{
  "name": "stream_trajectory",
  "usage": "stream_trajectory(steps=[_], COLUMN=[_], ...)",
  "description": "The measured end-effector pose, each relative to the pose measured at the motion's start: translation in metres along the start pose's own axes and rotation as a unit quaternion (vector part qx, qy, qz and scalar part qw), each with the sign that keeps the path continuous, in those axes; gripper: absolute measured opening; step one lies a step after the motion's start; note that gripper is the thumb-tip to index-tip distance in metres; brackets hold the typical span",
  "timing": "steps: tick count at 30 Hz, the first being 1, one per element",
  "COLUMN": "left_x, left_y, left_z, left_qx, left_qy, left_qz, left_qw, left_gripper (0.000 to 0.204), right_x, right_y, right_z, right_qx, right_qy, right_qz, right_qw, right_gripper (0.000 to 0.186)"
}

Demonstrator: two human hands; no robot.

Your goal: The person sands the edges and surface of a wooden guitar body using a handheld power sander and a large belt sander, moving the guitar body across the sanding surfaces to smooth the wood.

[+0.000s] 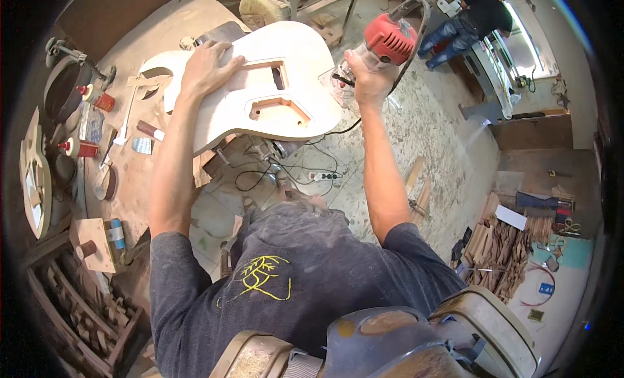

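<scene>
A pale wooden electric guitar body (pixel 296 50) with routed cavities lies over the edge of the workbench (pixel 175 27). My left hand (pixel 209 69) rests on its upper face, fingers spread, beside the rectangular cavity. My right hand (pixel 372 79) is wrapped round the lower housing of a red handheld router (pixel 390 40). The router is tilted, its clear base against or very near the body's right edge. Whether the bit touches the wood is hidden. From the router's top a dark cord loops down behind my right wrist.
Glue bottles (pixel 97 98), a clamp (pixel 71 53) and another guitar body (pixel 36 183) are at left. A power strip (pixel 324 176) and cables lie on the dusty floor. Wood strips (pixel 500 254) are stacked at lower right. Another person (pixel 471 24) stands at a machine, far right.
</scene>
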State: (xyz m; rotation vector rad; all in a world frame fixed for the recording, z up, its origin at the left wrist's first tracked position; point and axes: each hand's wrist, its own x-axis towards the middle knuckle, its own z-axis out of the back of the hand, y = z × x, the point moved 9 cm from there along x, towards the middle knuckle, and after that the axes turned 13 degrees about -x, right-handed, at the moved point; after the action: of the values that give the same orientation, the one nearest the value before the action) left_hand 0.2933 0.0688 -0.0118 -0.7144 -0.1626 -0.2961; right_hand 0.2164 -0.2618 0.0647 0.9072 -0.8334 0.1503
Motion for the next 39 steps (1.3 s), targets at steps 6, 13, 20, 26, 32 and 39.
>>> stream_trajectory(steps=[6, 13, 20, 26, 32, 39], left_x=[0.001, -0.003, -0.003, -0.004, -0.005, -0.004], left_y=[-0.002, 0.003, 0.002, 0.0, -0.002, -0.004], left_z=[-0.002, -0.001, -0.001, 0.0, 0.002, 0.004], left_qx=[-0.003, 0.012, -0.002, 0.005, 0.006, -0.009], left_qy=[0.005, -0.02, -0.001, -0.002, -0.009, -0.017], left_qz=[-0.008, -0.015, -0.002, 0.005, 0.004, -0.015], left_qw=[1.0, 1.0, 1.0, 1.0, 1.0, 1.0], left_gripper=[0.064, 0.063, 0.063, 0.064, 0.062, 0.058], right_x=[0.014, 0.028, 0.037, 0.048, 0.055, 0.066], right_y=[-0.006, -0.013, -0.023, -0.025, -0.05, -0.042], right_z=[-0.01, -0.026, -0.037, -0.047, -0.066, -0.075], right_qx=[0.054, 0.076, 0.069, 0.08, 0.089, 0.08], right_qy=[-0.008, -0.001, -0.019, -0.014, 0.039, 0.042], right_qz=[0.002, -0.009, 0.012, 0.014, -0.04, -0.018], right_qw=[0.999, 0.997, 0.997, 0.997, 0.994, 0.996], right_gripper=[0.03, 0.031, 0.032, 0.031, 0.045, 0.046])
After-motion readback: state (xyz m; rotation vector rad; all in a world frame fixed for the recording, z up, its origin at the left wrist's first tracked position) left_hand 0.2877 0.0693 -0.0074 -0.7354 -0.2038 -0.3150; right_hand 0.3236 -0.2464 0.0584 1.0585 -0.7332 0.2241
